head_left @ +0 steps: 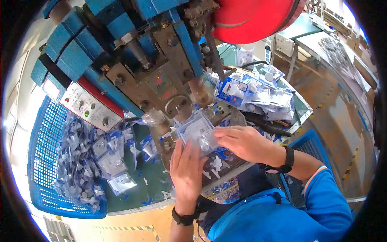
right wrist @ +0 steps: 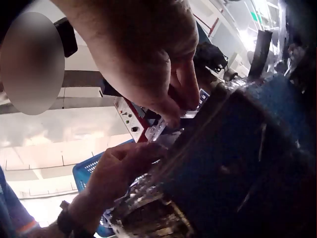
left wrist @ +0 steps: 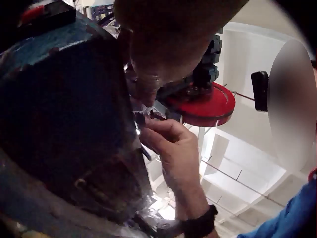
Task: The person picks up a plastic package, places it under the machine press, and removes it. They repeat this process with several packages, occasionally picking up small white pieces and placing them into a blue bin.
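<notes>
A clear plastic blister pack (head_left: 196, 131) lies on the press bed under the round press head (head_left: 178, 107) in the head view. My left hand (head_left: 187, 171) rests its extended fingers on the pack's near left edge. At the pack's right edge, my right hand (head_left: 246, 144) touches it with fingers slightly bent. In the left wrist view the right hand (left wrist: 171, 148) has thumb and forefinger close together at the bed. The right wrist view shows the left hand (right wrist: 116, 171) at the pack's edge, with the right hand (right wrist: 148, 69) above; its fingertips are partly hidden.
A blue basket (head_left: 40, 161) of packs stands left, with loose packs (head_left: 121, 183) beside it. More packs (head_left: 258, 90) are heaped right of the press. White offcuts (head_left: 217, 163) lie near the bed. A control box (head_left: 92, 107) and red wheel (head_left: 254, 18) flank the press.
</notes>
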The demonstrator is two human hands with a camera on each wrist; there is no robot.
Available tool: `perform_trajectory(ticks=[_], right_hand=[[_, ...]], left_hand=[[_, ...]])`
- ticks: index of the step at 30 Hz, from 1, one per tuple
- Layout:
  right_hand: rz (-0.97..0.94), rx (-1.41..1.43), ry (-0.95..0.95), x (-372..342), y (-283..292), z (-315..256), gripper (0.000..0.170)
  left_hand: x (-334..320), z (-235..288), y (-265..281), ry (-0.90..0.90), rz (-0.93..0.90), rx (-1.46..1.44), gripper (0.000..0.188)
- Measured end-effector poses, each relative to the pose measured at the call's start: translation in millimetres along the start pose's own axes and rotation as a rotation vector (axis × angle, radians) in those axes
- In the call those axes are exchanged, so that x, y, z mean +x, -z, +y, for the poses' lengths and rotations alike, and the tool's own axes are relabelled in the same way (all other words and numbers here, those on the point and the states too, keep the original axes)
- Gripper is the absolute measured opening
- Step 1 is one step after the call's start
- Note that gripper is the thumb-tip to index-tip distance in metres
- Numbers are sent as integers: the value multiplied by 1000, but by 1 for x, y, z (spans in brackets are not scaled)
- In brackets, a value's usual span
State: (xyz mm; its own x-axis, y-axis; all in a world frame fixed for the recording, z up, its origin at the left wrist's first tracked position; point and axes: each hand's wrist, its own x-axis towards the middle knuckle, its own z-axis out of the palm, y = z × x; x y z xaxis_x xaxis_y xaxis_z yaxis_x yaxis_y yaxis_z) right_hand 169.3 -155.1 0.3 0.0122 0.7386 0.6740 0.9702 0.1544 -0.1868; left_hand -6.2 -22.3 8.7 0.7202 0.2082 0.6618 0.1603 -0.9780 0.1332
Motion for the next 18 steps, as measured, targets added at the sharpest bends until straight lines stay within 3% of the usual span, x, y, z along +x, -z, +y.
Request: perform_trajectory(ticks=[4, 18], right_hand=[[-38, -10, -60, 8, 1, 1, 13], [-14, -19, -11, 8, -2, 3, 14]], left_hand=[[5, -16, -9, -22, -10, -91, 36], [5, -21, -8, -45, -28, -106, 36]])
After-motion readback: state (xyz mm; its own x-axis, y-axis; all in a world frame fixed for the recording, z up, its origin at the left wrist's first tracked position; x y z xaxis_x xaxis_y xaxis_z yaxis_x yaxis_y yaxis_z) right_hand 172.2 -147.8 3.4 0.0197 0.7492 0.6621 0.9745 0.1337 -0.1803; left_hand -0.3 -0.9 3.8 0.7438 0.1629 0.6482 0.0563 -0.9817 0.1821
